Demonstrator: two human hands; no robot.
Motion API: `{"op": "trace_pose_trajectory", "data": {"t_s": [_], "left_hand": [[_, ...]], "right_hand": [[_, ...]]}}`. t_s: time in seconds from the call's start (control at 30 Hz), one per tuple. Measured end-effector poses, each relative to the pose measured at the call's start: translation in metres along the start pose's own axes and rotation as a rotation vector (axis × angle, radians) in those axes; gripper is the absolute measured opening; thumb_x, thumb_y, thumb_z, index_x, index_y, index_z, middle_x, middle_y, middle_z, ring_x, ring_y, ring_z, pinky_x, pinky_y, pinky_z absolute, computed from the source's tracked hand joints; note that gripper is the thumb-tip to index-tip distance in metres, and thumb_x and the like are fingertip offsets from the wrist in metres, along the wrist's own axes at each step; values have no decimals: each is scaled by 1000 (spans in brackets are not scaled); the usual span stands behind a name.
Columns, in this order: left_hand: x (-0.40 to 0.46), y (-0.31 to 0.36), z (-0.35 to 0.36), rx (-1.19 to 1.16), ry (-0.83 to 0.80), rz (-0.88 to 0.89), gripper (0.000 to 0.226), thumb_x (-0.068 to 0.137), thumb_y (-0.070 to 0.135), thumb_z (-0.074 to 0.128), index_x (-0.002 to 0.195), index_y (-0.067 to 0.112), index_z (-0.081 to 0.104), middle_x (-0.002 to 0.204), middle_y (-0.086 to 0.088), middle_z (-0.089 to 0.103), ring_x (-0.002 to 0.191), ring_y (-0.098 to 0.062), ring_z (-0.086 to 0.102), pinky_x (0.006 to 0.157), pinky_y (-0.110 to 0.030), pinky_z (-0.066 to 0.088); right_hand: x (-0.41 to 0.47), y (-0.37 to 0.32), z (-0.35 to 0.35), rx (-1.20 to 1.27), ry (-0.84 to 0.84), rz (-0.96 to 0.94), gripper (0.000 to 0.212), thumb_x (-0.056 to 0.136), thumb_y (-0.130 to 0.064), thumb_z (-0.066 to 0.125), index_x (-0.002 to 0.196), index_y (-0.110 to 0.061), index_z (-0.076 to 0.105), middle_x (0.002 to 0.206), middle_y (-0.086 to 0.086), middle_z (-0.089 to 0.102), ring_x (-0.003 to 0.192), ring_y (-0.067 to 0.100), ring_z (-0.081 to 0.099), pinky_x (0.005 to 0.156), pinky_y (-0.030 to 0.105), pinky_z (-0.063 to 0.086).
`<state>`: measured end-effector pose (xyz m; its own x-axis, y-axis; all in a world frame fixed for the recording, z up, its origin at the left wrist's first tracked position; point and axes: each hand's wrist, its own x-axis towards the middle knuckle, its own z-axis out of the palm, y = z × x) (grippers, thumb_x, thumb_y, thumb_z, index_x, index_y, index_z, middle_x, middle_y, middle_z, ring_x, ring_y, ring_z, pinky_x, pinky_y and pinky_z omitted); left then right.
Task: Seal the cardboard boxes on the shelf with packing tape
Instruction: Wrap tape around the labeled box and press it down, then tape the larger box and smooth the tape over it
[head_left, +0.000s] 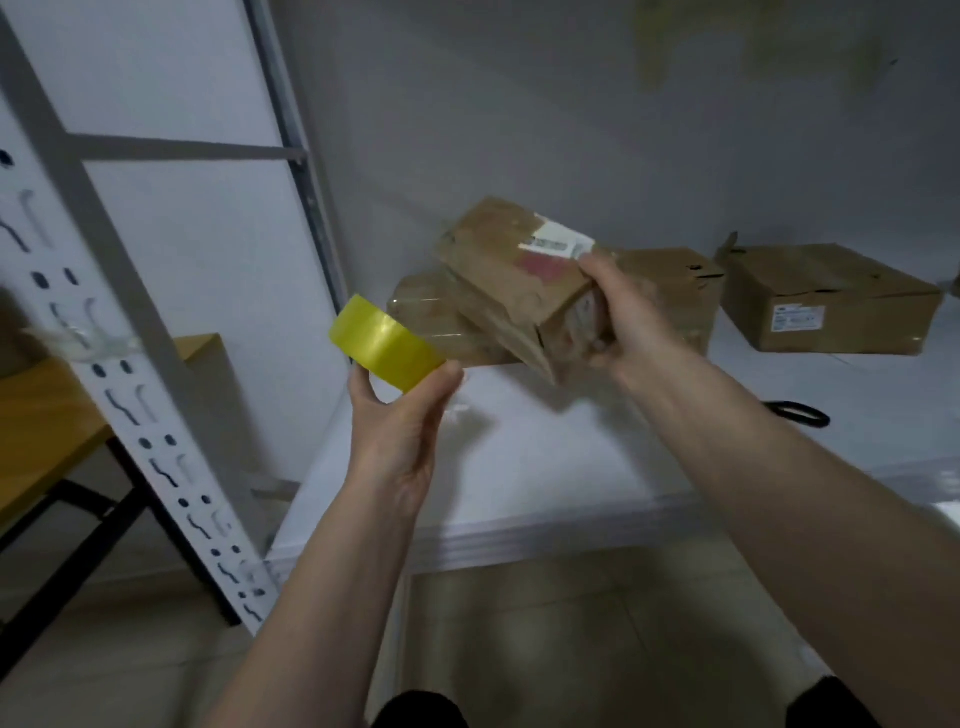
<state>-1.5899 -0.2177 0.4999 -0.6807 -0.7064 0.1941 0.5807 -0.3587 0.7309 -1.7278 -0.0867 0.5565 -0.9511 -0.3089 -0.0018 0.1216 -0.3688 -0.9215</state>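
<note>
- The small cardboard box (511, 270) is lifted clear of the white shelf (545, 467), tilted with one end down toward the person, above the shelf's left part.
- The right hand (621, 322) grips that box at its near right end, fingers curled round the corner and thumb across the top.
- The left hand (400, 415) holds the roll of yellow packing tape (387, 343) from below, pinched between thumb and fingers, just left of the box and not touching it.
- My reading is that this box is midway: clear glossy film already wraps part of it, yet a flap at its lower end looks loose, so more tape seems needed. Whether a strip runs from roll to box I cannot tell; the picture is blurred.
- Under the lifted box lies a flatter box (441, 322) with a shiny, crinkled film over it, which suggests it is already taped.
- Behind the right hand sits a third box (675, 291), and further right a wide low box (826, 301) whose top flaps look creased and raised; both appear still to be sealed.
- The cardboard is dull brown, worn and dented, with a white label on the held box; the tape is smooth and translucent.
- A pair of black scissors (797, 413) lies on the shelf to the right, well apart from the hands.
</note>
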Motion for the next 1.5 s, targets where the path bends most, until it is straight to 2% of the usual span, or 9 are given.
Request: {"op": "trace_pose_trajectory", "data": {"t_s": [0.2, 0.3, 0.43, 0.6, 0.7, 0.83, 1.1, 1.37, 1.5], "left_hand": [[40, 1, -30, 145, -23, -62, 93, 52, -5, 79, 138, 12, 48, 97, -9, 68, 78, -15, 70, 71, -24, 57], [62, -4, -42, 199, -24, -90, 96, 47, -13, 84, 135, 6, 50, 98, -11, 70, 80, -16, 70, 70, -24, 56], [76, -10, -52, 247, -35, -112, 93, 50, -16, 82, 135, 4, 49, 88, -7, 72, 74, -14, 71, 64, -22, 56], [78, -28, -46, 287, -86, -210, 75, 69, -25, 67, 137, -1, 45, 69, -2, 70, 61, -12, 70, 54, -21, 55], [73, -44, -34, 320, -128, -271, 76, 68, -23, 70, 136, 2, 46, 71, -3, 70, 62, -14, 70, 54, -22, 55], [69, -66, -9, 334, -165, -315, 82, 61, -17, 76, 136, 5, 48, 85, -10, 67, 69, -16, 70, 59, -23, 55], [63, -102, 34, 332, -191, -322, 72, 70, -23, 70, 133, 4, 50, 80, -6, 67, 66, -14, 69, 63, -23, 57], [93, -104, 61, 297, -178, -171, 93, 50, -9, 84, 136, 1, 49, 118, -26, 64, 103, -36, 65, 93, -43, 56], [122, -107, 73, 271, -133, -134, 72, 60, -16, 78, 124, 6, 55, 101, -15, 67, 88, -24, 67, 82, -35, 56]], "right_hand": [[116, -9, 92, 7, -64, 95, 72, 59, -68, 68, 110, -18, 68, 102, 11, 73, 85, 33, 72, 72, 59, 54], [152, -11, 116, -239, 89, 48, 91, 68, -81, 48, 135, -21, 47, 136, 10, 52, 124, 38, 51, 98, 56, 41], [127, 25, 115, -745, 21, -524, 72, 95, -44, 47, 151, -12, 15, 157, 10, 8, 145, 26, 13, 118, 41, 17], [85, 67, 46, -1024, -162, -846, 10, 90, -12, 57, 100, -11, 56, 111, 5, 47, 110, 24, 46, 87, 28, 36], [69, 72, -19, -1469, -178, -756, 12, 95, -15, 48, 92, -12, 59, 102, 3, 52, 101, 24, 45, 79, 30, 35], [63, 69, -107, -1945, -115, -284, 42, 94, -13, 39, 135, -21, 43, 141, 8, 40, 129, 30, 33, 108, 50, 24], [75, 21, -216, -1667, -368, -147, 62, 95, 8, 38, 149, -23, 31, 154, 0, 30, 140, 21, 29, 112, 24, 18], [123, -3, -174, -914, 101, -271, 52, 102, -37, 39, 146, -10, 35, 150, 8, 38, 135, 25, 38, 107, 37, 30], [153, -12, -149, -591, 210, -135, 54, 102, -48, 27, 140, -15, 45, 141, 5, 48, 130, 25, 44, 105, 37, 32]]}}
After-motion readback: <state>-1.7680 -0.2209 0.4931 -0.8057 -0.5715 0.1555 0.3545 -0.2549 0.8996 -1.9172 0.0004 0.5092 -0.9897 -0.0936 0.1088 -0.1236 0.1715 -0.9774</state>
